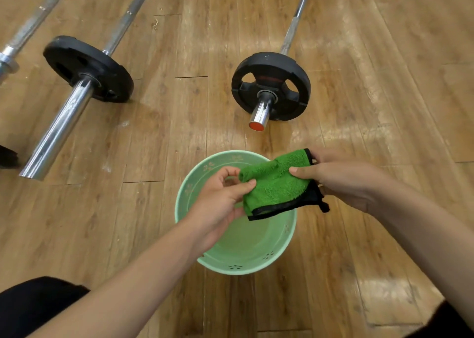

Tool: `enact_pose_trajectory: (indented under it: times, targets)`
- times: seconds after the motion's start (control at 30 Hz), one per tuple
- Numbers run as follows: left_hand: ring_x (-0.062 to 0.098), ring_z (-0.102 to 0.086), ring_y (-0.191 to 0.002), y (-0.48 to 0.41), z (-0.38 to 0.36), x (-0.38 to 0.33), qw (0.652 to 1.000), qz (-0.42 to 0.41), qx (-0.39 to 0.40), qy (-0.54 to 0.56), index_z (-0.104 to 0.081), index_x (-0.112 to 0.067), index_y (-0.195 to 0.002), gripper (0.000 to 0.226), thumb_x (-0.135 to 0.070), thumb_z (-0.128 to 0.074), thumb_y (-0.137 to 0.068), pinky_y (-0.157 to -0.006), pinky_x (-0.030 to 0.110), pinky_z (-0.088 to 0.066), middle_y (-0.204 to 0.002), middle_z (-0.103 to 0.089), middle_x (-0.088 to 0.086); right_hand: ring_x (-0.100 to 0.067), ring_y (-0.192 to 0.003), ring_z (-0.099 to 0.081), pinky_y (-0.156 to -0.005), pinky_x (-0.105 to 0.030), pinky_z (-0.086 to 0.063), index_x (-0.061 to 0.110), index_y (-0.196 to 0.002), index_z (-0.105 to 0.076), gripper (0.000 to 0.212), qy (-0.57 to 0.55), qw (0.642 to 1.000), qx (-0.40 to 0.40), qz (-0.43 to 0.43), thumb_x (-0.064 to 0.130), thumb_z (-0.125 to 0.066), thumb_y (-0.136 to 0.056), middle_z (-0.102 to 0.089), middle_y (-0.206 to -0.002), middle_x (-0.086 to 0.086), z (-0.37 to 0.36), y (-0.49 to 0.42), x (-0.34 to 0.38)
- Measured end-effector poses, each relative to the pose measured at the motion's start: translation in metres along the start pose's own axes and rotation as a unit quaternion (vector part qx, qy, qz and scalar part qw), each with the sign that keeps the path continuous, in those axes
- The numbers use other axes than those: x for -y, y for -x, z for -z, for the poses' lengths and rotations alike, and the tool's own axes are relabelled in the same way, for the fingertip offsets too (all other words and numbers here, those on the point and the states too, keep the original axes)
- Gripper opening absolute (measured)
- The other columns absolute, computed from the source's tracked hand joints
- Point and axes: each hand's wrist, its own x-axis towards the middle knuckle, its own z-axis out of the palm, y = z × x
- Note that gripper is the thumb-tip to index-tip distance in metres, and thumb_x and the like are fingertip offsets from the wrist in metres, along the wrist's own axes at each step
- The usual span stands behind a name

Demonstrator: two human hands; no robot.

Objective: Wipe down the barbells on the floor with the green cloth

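Observation:
A folded green cloth (275, 186) with a black hem hangs over a pale green basin (191, 183). My left hand (220, 201) pinches the cloth's left edge between thumb and fingers. My right hand (341, 178) grips its right side, thumb on top. Three chrome barbells lie on the wooden floor beyond. The middle barbell (61, 124) carries a black plate (87, 68). The right barbell (261, 114) ends in a red cap and passes through a black plate (270, 83). The left barbell (23, 35) runs off the far left edge.
The basin stands on the floor between my forearms, below the right barbell's end. A dark object (7, 155) shows at the left edge. My dark-clothed knees (33, 304) fill the bottom corners. Bare floor (179, 94) lies between the two plates.

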Motion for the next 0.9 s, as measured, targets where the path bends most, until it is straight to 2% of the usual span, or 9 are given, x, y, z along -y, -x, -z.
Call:
enact_pose_trajectory:
  times: [0.17,0.3,0.4,0.53,0.6,0.7,0.73,0.8,0.9]
  targets:
    - [0.025,-0.075,-0.090,-0.013,-0.024,0.025,0.999,0.017,-0.035,-0.005,-0.053,-0.012,-0.120,0.033,0.005,-0.067,-0.096,-0.076,0.043,-0.065,-0.112,-0.070,0.019,-0.022,-0.088,-0.077,-0.062,-0.029,-0.058,0.009,-0.114,-0.069,0.013,-0.028,0.995,-0.073,-0.063,0.009,-0.062,-0.103,-0.079,-0.103,-0.011,0.013,-0.021,-0.036]
    - [0.031,-0.071,-0.105,-0.028,-0.034,0.030,0.995,-0.001,-0.068,-0.079,-0.051,-0.022,-0.121,0.038,0.002,-0.067,-0.097,-0.087,0.053,-0.063,-0.120,-0.062,0.020,-0.022,-0.093,-0.075,-0.076,-0.032,-0.058,0.010,-0.115,-0.071,0.015,-0.086,0.990,-0.079,-0.081,0.010,-0.063,-0.102,-0.079,-0.102,-0.007,0.017,-0.033,-0.052]
    - [0.031,-0.070,-0.106,-0.035,-0.038,0.035,0.991,-0.004,-0.089,-0.102,-0.049,-0.025,-0.117,0.036,-0.002,-0.069,-0.098,-0.091,0.054,-0.061,-0.119,-0.062,0.018,-0.023,-0.101,-0.073,-0.088,-0.036,-0.057,0.014,-0.122,-0.068,0.021,-0.062,0.992,-0.093,-0.055,0.017,-0.066,-0.102,-0.077,-0.109,-0.006,0.007,-0.035,-0.063]
    - [0.020,-0.059,-0.109,-0.034,-0.043,0.042,0.954,-0.080,-0.173,-0.233,-0.041,-0.028,-0.119,0.042,-0.019,-0.075,-0.095,-0.090,0.039,-0.054,-0.120,-0.053,0.002,-0.019,-0.109,-0.062,-0.092,-0.041,-0.054,0.021,-0.134,-0.048,0.046,0.068,0.978,-0.198,0.005,0.029,-0.073,-0.096,-0.060,-0.119,0.000,-0.007,-0.033,-0.068]
    - [0.013,-0.051,-0.106,-0.029,-0.042,0.042,0.915,-0.173,-0.199,-0.306,-0.040,-0.030,-0.113,0.043,-0.020,-0.077,-0.092,-0.083,0.025,-0.044,-0.114,-0.047,-0.006,-0.017,-0.108,-0.061,-0.089,-0.041,-0.056,0.028,-0.125,-0.052,0.036,0.107,0.962,-0.246,0.056,0.029,-0.073,-0.096,-0.059,-0.117,0.004,-0.008,-0.030,-0.061]
    - [0.008,-0.054,-0.098,-0.025,-0.043,0.044,0.902,-0.218,-0.131,-0.349,-0.045,-0.037,-0.103,0.037,-0.020,-0.075,-0.093,-0.075,0.018,-0.043,-0.107,-0.051,-0.010,-0.011,-0.091,-0.064,-0.070,-0.028,-0.050,0.025,-0.102,-0.066,0.004,0.120,0.960,-0.240,0.084,0.022,-0.067,-0.100,-0.066,-0.100,0.007,-0.009,-0.024,-0.053]
    - [0.009,-0.057,-0.097,-0.025,-0.044,0.046,0.909,-0.206,-0.102,-0.347,-0.047,-0.037,-0.106,0.034,-0.021,-0.074,-0.094,-0.075,0.020,-0.046,-0.108,-0.053,-0.009,-0.011,-0.088,-0.065,-0.068,-0.027,-0.049,0.025,-0.098,-0.068,0.006,0.115,0.964,-0.223,0.082,0.021,-0.065,-0.101,-0.068,-0.095,0.007,-0.011,-0.022,-0.053]
    - [0.009,-0.060,-0.098,-0.025,-0.044,0.049,0.926,-0.171,-0.048,-0.333,-0.050,-0.033,-0.118,0.032,-0.020,-0.071,-0.097,-0.080,0.026,-0.053,-0.112,-0.057,-0.009,-0.015,-0.091,-0.068,-0.077,-0.032,-0.056,0.025,-0.095,-0.072,0.014,0.075,0.980,-0.176,0.059,0.023,-0.061,-0.103,-0.073,-0.094,0.005,-0.015,-0.021,-0.054]
    - [0.003,-0.058,-0.107,-0.025,-0.040,0.050,0.928,-0.160,-0.009,-0.337,-0.048,-0.032,-0.125,0.034,-0.021,-0.068,-0.100,-0.090,0.025,-0.050,-0.117,-0.056,-0.014,-0.019,-0.095,-0.072,-0.092,-0.049,-0.059,0.025,-0.096,-0.075,0.022,0.045,0.987,-0.151,0.021,0.031,-0.055,-0.105,-0.077,-0.094,0.004,-0.019,-0.022,-0.056]
